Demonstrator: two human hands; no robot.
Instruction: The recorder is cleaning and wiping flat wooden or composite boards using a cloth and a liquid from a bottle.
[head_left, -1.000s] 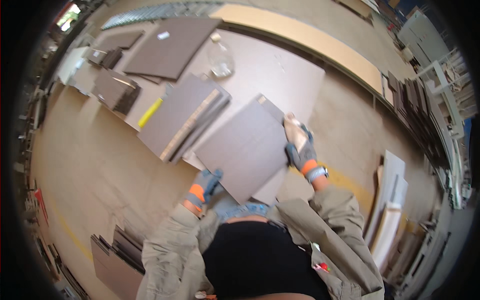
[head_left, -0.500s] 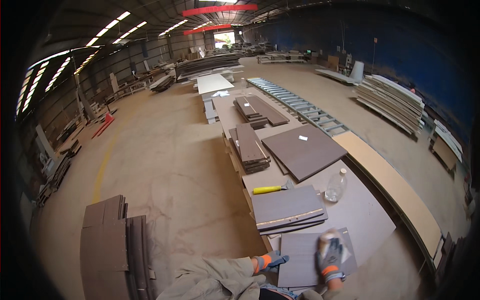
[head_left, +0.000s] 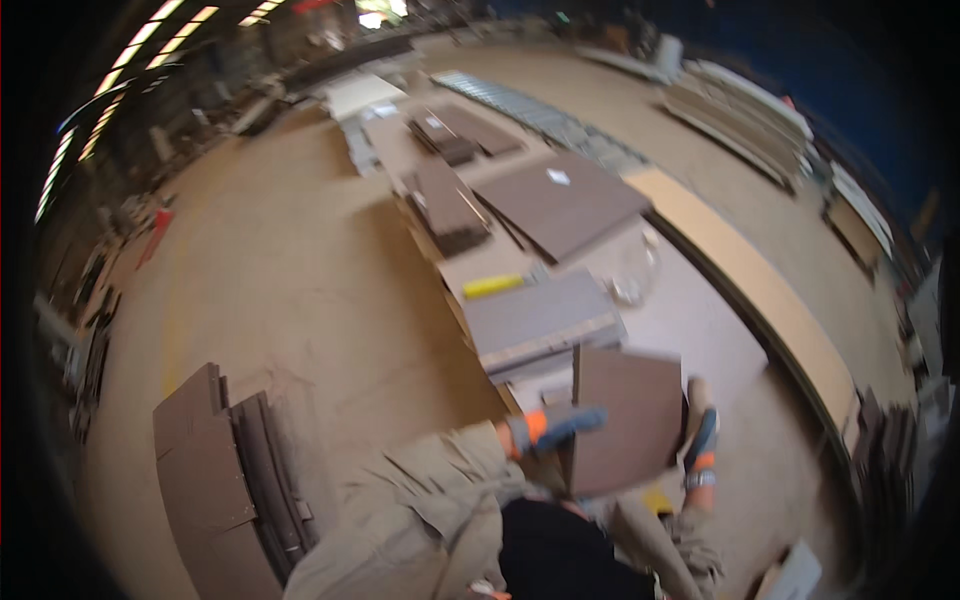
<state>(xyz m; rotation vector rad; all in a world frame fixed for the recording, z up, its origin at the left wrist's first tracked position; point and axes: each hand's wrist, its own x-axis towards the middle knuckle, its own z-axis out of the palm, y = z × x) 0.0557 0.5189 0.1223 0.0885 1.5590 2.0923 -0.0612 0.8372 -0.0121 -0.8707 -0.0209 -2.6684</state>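
A dark brown rectangular panel (head_left: 628, 420) is tilted up in front of me at the near end of the worktable. My left hand (head_left: 562, 428), in a grey-blue and orange glove, is at its left edge with the fingers laid across its face. At the opposite edge is my right hand (head_left: 702, 438), gloved alike, with a crumpled beige rag (head_left: 694, 396) at its fingers. Motion blur softens both hands, and the panel hides part of the right one. Just beyond lies a short stack of brown panels (head_left: 540, 318).
A yellow-handled tool (head_left: 495, 286) and a clear bottle (head_left: 632, 288) are beyond the stack. More brown boards (head_left: 560, 205) lie farther along the worktable (head_left: 700, 320). A roller conveyor (head_left: 540, 110) runs along the right. Stacked panels (head_left: 205, 460) stand on the floor at left.
The panel has gone from lying flat to tilted up. My right hand has moved from its face to its right edge, and my left fingers now reach over its left side. My view has shifted.
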